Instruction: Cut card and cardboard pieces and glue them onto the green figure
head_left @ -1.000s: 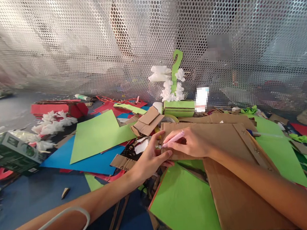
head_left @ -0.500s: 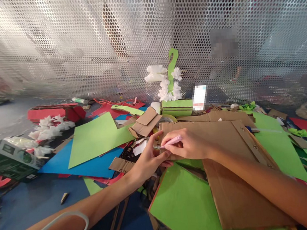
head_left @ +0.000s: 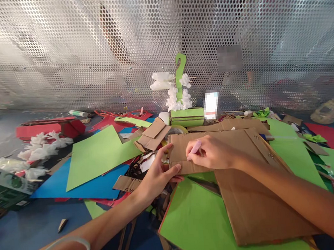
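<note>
My right hand (head_left: 211, 152) is closed around a pink pen (head_left: 196, 147), its lower end close to a brown cardboard sheet (head_left: 237, 140). I cannot make out any line under the tip. My left hand (head_left: 161, 171) grips the left end of that sheet, thumb on top and some fingers beneath the edge. Below it lie a larger brown cardboard piece (head_left: 257, 206) and a bright green sheet (head_left: 200, 218). A small folded cardboard piece (head_left: 153, 133) sits just beyond my left hand.
A green cardboard model (head_left: 186, 117) with white tufts stands before a perforated metal screen (head_left: 148, 34). Light green paper (head_left: 94, 155) overlaps blue paper (head_left: 82, 185) on the left. A red cardboard box (head_left: 48, 129) and a dark green carton (head_left: 7, 187) lie farther left.
My right hand has moved the pen rightward along the cardboard, away from my left hand. My left hand keeps its hold on the sheet's end. The view has shifted slightly.
</note>
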